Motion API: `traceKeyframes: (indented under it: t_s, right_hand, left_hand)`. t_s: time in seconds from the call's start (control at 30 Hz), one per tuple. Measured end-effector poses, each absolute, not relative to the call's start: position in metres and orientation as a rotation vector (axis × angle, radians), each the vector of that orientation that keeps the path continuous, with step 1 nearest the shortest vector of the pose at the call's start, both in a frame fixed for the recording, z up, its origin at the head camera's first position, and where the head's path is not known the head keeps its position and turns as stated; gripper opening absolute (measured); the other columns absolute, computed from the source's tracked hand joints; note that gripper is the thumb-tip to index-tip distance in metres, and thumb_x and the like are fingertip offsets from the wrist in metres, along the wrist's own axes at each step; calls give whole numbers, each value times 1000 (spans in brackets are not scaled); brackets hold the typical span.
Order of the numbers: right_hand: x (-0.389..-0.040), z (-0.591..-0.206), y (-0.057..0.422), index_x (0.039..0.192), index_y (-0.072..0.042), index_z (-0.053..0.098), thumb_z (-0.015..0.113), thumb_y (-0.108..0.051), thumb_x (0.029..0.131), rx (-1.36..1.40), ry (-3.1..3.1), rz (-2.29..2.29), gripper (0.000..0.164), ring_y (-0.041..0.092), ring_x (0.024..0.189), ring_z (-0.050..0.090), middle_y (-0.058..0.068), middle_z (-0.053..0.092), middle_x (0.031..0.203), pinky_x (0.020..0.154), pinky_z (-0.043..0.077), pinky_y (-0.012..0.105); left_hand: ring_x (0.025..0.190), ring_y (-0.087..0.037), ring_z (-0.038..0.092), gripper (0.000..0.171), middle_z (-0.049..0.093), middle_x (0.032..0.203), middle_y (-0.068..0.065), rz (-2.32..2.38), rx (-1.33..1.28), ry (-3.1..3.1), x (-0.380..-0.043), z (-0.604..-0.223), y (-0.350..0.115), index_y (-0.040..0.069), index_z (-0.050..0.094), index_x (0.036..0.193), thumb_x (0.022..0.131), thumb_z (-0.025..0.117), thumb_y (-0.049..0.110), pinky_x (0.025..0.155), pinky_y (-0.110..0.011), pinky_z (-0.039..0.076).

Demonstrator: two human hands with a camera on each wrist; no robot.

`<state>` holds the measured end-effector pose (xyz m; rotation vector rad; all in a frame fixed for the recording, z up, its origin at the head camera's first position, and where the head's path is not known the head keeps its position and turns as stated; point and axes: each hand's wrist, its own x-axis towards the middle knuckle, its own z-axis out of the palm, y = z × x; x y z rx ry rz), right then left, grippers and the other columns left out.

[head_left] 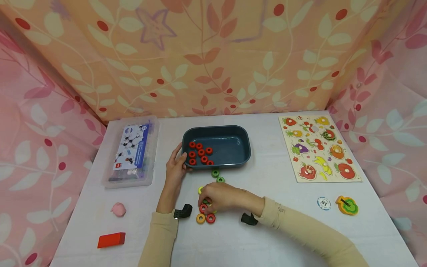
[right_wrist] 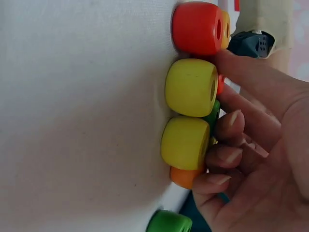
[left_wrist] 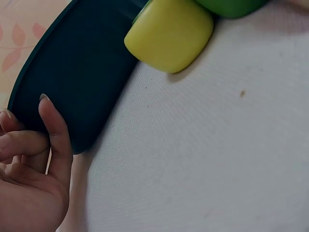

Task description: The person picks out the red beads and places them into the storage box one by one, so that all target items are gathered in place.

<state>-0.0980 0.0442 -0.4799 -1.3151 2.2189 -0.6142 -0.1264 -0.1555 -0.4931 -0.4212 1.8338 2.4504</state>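
My left hand (head_left: 175, 168) holds the front left corner of a dark blue tray (head_left: 230, 165), its thumb at the rim. Several red beads (head_left: 201, 152) with holes lie in the tray's left part. In the left wrist view, curled fingers (left_wrist: 58, 128) show against the tray's outer wall (left_wrist: 63, 72). Below the tray, my right hand (head_left: 220, 197) reaches over a cluster of beads and pinches a red bead (head_left: 203, 208) between thumb and forefinger. Yellow beads (right_wrist: 190, 87) stand beside the fingertips in the right wrist view; the hand partly hides the cluster.
Green beads (head_left: 215, 173) lie by the tray's front edge; an orange bead (head_left: 200, 218) and another red bead (head_left: 211, 218) lie nearer. A clear plastic case (head_left: 133, 148), pink figure (head_left: 118, 210) and red block (head_left: 111, 240) are left. Right are a fruit puzzle board (head_left: 320, 148), chip (head_left: 324, 203) and tree piece (head_left: 347, 205).
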Motion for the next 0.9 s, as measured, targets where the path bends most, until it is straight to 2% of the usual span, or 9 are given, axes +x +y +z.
traceKeyframes:
  t_s: [0.1, 0.23, 0.37, 0.5, 0.67, 0.9]
  right_hand:
    - [-100, -477, 46, 102, -23, 77, 82, -29, 84, -1294, 2211, -695, 20, 0, 71, 51, -11, 59, 79, 64, 42, 17]
    - [-111, -469, 52, 104, -22, 75, 82, -30, 85, -1248, 2219, -875, 22, 8, 79, 59, -8, 63, 89, 68, 45, 18]
    - [-130, -460, 60, 104, -20, 72, 83, -29, 84, -1196, 2297, -1094, 24, 18, 84, 62, -8, 64, 94, 71, 51, 27]
    - [-153, -449, 73, 107, -18, 71, 82, -28, 85, -1075, 2468, -1210, 27, 20, 85, 61, -7, 65, 96, 71, 53, 36]
    - [-184, -447, 87, 102, -15, 74, 81, -26, 85, -840, 2695, -1103, 22, 16, 77, 58, -1, 65, 93, 63, 47, 31]
    - [-207, -464, 92, 99, -11, 76, 82, -24, 84, -571, 2734, -890, 20, 15, 76, 58, 1, 64, 86, 66, 46, 30]
  left_hand:
    - [55, -10, 40, 49, 53, 73, 0, 2455, -419, 1826, -126, -493, -156, 26, 47, 150, 102, 58, 19, 66, -34, 54]
    - [55, -10, 41, 50, 55, 75, -1, 2466, -412, 1809, -126, -493, -156, 26, 47, 150, 103, 58, 19, 65, -34, 53]
    - [57, -10, 41, 50, 58, 77, -1, 2461, -414, 1810, -126, -494, -156, 25, 46, 151, 103, 58, 19, 66, -33, 54]
    - [58, -12, 42, 50, 56, 75, 0, 2440, -426, 1833, -129, -499, -156, 26, 46, 151, 103, 57, 18, 66, -33, 54]
    - [59, -11, 42, 48, 56, 80, -1, 2457, -445, 1825, -134, -513, -158, 32, 48, 148, 103, 58, 21, 65, -33, 54]
    - [61, -10, 43, 45, 57, 84, -1, 2464, -453, 1853, -135, -519, -157, 38, 52, 144, 101, 62, 28, 63, -29, 53]
